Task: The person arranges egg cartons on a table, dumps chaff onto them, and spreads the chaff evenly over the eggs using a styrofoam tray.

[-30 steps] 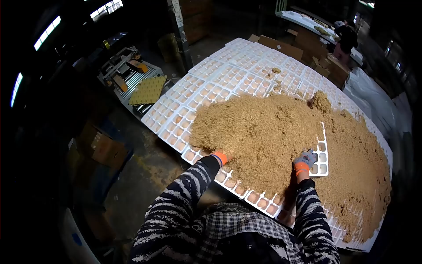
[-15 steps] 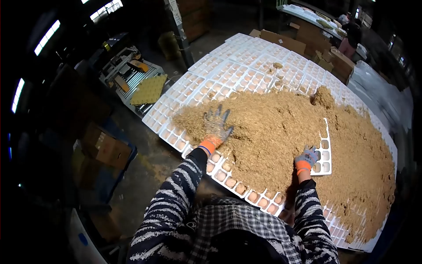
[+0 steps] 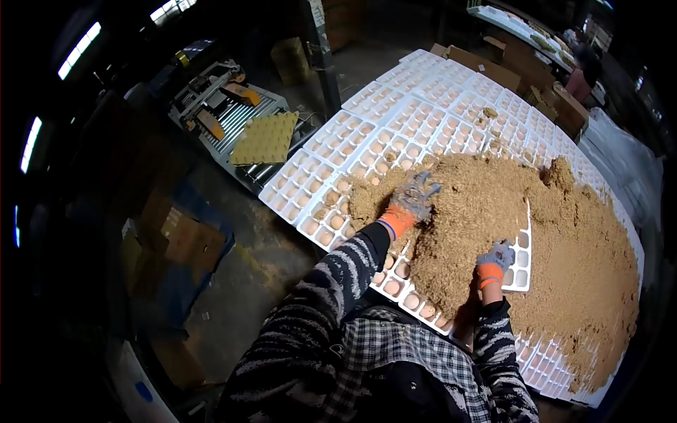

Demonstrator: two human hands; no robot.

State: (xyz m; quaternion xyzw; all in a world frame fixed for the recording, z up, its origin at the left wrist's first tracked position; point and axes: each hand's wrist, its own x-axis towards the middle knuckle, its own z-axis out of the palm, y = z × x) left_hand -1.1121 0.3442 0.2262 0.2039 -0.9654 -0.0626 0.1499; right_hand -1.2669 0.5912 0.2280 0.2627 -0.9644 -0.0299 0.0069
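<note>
My left hand [image 3: 412, 197], in a grey glove with an orange cuff, has its fingers spread on a heap of loose brown husk-like material [image 3: 479, 190]. My right hand [image 3: 496, 261], gloved the same way, has its fingers bent at the left edge of a white egg tray [image 3: 522, 264] and appears to grip it. This tray's visible cells hold no eggs, and husk hides its upper left part. Around the heap lie white trays filled with eggs [image 3: 310, 180]. Eggs by the near edge [image 3: 393, 287] show beside the husk, some dusted with it.
A roller conveyor [image 3: 240, 113] with a yellowish egg flat [image 3: 264, 139] stands beyond the table's left side. Behind it rises a post [image 3: 323, 60]. Cardboard boxes [image 3: 483, 67] are past the far edge, and a person [image 3: 582, 77] is at the back right near another table.
My left hand has swept right across the heap, pushing husk along and exposing more eggs at the left. My right hand stays by the empty tray. The camera view has shifted.
</note>
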